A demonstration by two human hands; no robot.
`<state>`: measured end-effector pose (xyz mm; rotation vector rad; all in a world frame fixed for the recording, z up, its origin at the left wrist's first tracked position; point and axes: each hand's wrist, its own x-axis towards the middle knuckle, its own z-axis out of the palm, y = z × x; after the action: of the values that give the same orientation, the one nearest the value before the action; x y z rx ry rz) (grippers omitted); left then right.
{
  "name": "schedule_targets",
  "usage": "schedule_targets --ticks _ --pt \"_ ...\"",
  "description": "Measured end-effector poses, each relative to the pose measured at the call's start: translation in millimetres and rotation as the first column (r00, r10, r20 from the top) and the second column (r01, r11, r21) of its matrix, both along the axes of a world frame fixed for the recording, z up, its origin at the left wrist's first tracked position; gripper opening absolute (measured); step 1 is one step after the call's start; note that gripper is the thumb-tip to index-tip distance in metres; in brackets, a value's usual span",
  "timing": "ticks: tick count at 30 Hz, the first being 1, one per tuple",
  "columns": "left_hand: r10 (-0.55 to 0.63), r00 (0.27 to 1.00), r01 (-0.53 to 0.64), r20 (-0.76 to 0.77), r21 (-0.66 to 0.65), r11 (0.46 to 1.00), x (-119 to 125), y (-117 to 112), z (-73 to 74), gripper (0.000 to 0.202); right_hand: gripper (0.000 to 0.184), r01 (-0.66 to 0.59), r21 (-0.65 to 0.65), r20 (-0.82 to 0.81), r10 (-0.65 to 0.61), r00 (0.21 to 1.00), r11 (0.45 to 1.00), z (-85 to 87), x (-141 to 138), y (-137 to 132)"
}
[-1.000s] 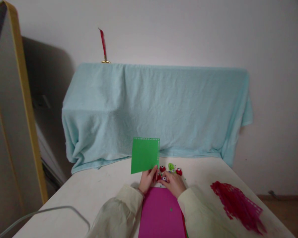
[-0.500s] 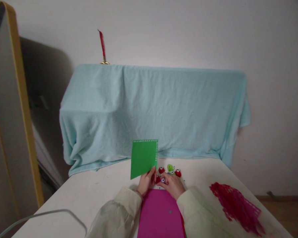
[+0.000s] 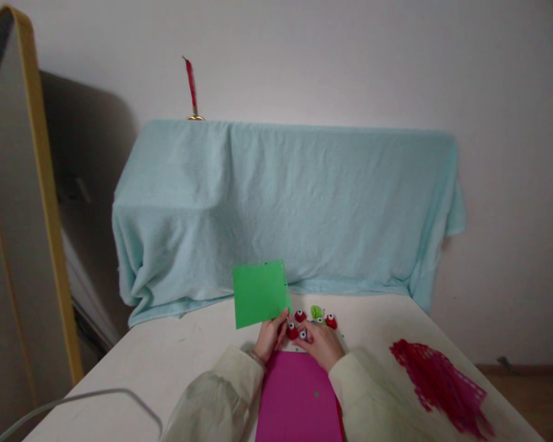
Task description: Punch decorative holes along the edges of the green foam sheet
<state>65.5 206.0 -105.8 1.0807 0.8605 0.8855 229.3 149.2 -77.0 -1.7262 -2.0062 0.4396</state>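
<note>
My left hand (image 3: 271, 337) pinches the lower right corner of a green sheet of paper (image 3: 260, 294), held up off the table and tilted. Small holes run along its top and right edges. My right hand (image 3: 322, 345) has its fingers closed around a small purple craft punch (image 3: 303, 334) with an eye-like white spot. Between the two hands is a red punch (image 3: 293, 331). Another red punch (image 3: 300, 315), a light green one (image 3: 316, 312) and a third red one (image 3: 331, 321) lie just beyond my right fingers.
A stack of coloured paper, magenta on top (image 3: 299, 399), lies between my forearms with a green scrap on it. Crumpled red and magenta punched paper (image 3: 442, 383) lies at right. A light blue towel (image 3: 304, 202) drapes at the back. A grey cable (image 3: 96, 393) crosses the left.
The green sheet has swung left and tilted, its face turning lighter. My left hand has turned slightly with it, showing more of the red punch. My right hand stays nearly in place.
</note>
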Motion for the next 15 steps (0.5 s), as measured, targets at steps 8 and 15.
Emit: schedule_targets --ticks 8,15 --pt "0.007 0.999 -0.004 0.035 -0.101 0.995 1.3 -3.4 8.7 0.07 0.024 0.009 -0.014 0.02 -0.009 1.0 1.0 4.4 -1.8 -1.2" --pt "0.014 0.997 -0.006 0.071 -0.106 0.994 4.3 -3.7 8.9 0.072 0.022 0.0 -0.014 0.011 0.0 1.0 1.0 2.7 -2.4 -0.8"
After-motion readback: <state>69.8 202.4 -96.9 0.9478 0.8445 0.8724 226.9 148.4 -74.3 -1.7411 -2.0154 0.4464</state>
